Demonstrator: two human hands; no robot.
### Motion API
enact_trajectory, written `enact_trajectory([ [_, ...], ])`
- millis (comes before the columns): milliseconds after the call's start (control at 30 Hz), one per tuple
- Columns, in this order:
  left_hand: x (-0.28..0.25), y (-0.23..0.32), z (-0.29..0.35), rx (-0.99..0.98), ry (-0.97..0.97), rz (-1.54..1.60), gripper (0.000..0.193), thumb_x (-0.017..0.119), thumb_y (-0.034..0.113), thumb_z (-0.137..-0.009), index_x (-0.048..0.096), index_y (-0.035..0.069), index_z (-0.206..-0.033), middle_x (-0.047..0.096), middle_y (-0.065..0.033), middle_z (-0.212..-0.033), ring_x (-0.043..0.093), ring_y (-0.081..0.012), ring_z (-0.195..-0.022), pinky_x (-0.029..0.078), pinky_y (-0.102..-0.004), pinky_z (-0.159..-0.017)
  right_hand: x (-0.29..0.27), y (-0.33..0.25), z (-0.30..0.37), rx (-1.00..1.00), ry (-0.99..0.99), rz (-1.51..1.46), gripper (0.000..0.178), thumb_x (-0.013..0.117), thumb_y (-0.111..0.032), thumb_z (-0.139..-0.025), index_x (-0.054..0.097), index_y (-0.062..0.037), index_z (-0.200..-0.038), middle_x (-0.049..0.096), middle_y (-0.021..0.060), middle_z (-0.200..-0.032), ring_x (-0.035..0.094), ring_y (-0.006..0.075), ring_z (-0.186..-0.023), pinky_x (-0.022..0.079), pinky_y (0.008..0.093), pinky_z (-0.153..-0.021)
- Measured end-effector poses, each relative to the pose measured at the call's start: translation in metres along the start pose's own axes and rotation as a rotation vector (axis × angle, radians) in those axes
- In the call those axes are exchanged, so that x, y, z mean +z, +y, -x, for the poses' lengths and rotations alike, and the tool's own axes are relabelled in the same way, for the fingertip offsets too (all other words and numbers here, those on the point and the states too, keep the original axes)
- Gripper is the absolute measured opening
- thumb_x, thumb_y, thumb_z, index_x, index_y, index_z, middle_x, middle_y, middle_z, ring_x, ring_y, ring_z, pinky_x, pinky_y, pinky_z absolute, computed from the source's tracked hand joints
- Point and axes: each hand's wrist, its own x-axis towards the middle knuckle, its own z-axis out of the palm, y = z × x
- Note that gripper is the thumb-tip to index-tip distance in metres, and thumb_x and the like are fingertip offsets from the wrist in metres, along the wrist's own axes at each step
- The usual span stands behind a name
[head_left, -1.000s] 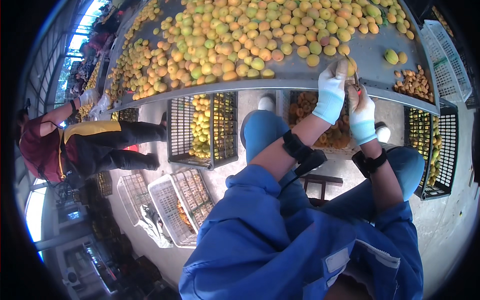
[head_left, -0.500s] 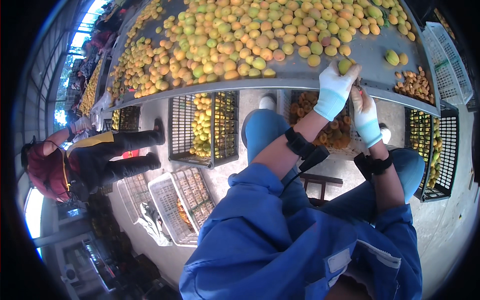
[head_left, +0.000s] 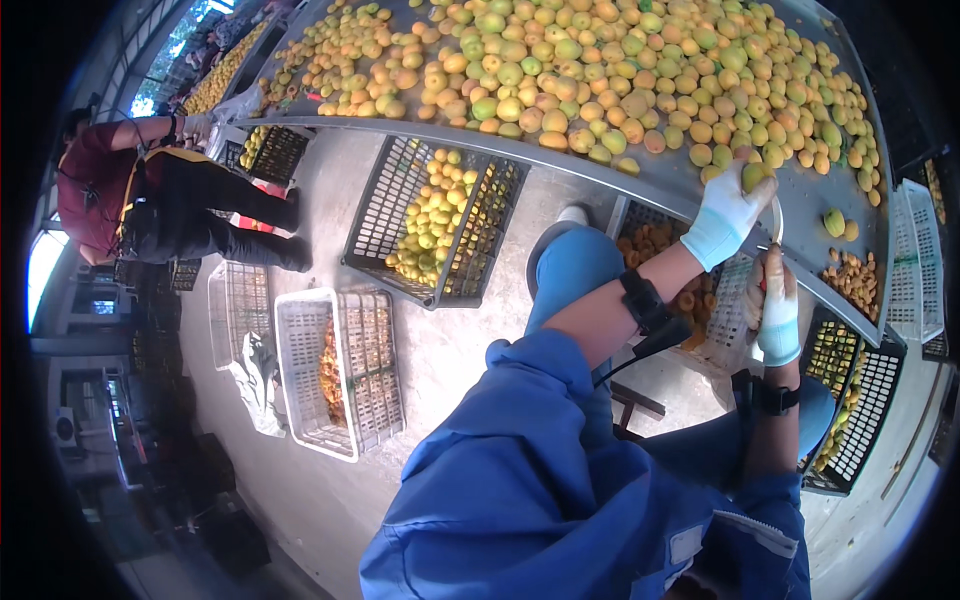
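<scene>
My left hand (head_left: 722, 218), in a white glove with a pale blue cuff, is closed around a yellow-green apricot (head_left: 757, 178) over the table's front edge. Just below it, my right hand (head_left: 777, 312), gloved alike with bare fingertips, grips a small knife with a thin curved blade (head_left: 778, 218). The blade rises toward the apricot; whether it touches the fruit I cannot tell. Most of the handle is hidden by my fingers. Beyond my hands, many loose apricots (head_left: 600, 85) cover the metal table (head_left: 800, 235). A heap of pits (head_left: 852, 280) lies at its right end.
Under the table edge, a pale crate (head_left: 735, 290) holds opened apricots. Black crates of apricots stand left (head_left: 365, 215) and right (head_left: 868, 415) of my legs. A white crate (head_left: 308, 425) is on the floor. Another person (head_left: 140, 195) stands at the far left.
My view has turned, shifting the scene. My right hand has moved down, away from the left, and the curved blade now shows. The apricot stays in my left hand.
</scene>
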Motion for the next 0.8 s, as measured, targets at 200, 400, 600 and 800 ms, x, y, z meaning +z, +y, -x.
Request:
enact_trajectory([
  [200, -0.032, 0.018, -0.003, 0.127, 0.019, -0.422, 0.05, 0.072, 0.036, -0.079, 0.058, 0.004, -0.115, 0.053, -0.0237, -0.109, 0.06, -0.041, -0.096, 0.05, -0.0454, -0.082, 0.011, -0.023, -0.005, -0.067, 0.055, -0.155, 0.043, 0.047, -0.048, -0.101, 0.055, -0.0058, -0.097, 0.033, -0.0064, -0.054, 0.027, 0.0041, -0.037, 0.02, 0.0229, -0.035],
  [400, -0.02, 0.001, 0.02, 0.272, -0.33, -0.531, 0.051, 0.074, 0.031, -0.077, 0.055, 0.004, -0.115, 0.054, -0.0214, -0.108, 0.058, -0.0409, -0.1, 0.049, -0.0453, -0.085, 0.01, -0.002, -0.042, -0.162, 0.191, -0.016, 0.034, 0.053, -0.04, -0.099, 0.057, -0.0064, -0.099, 0.041, -0.0059, -0.058, 0.031, 0.0026, -0.039, 0.021, 0.0223, -0.036],
  [600, -0.019, 0.0, 0.023, 0.32, -0.357, -0.488, 0.047, 0.072, 0.032, -0.079, 0.055, 0.005, -0.112, 0.057, -0.0205, -0.102, 0.059, -0.0407, -0.096, 0.049, -0.0459, -0.082, -0.007, 0.001, -0.04, 0.048, 0.032, -0.221, 0.035, 0.054, -0.038, -0.099, 0.061, -0.0041, -0.093, 0.044, -0.0038, -0.052, 0.032, 0.0054, -0.035, 0.022, 0.022, -0.035],
  [800, 0.007, -0.008, 0.03, 0.421, -0.297, -0.5, 0.034, 0.064, 0.03, -0.085, 0.057, 0.006, -0.109, 0.057, -0.0189, -0.1, 0.058, -0.0403, -0.091, 0.048, -0.0471, -0.078, 0.001, -0.002, -0.03, -0.231, 0.295, -0.132, 0.032, 0.056, -0.032, -0.098, 0.063, -0.0024, -0.089, 0.051, -0.001, -0.055, 0.039, 0.0065, -0.037, 0.026, 0.0221, -0.036],
])
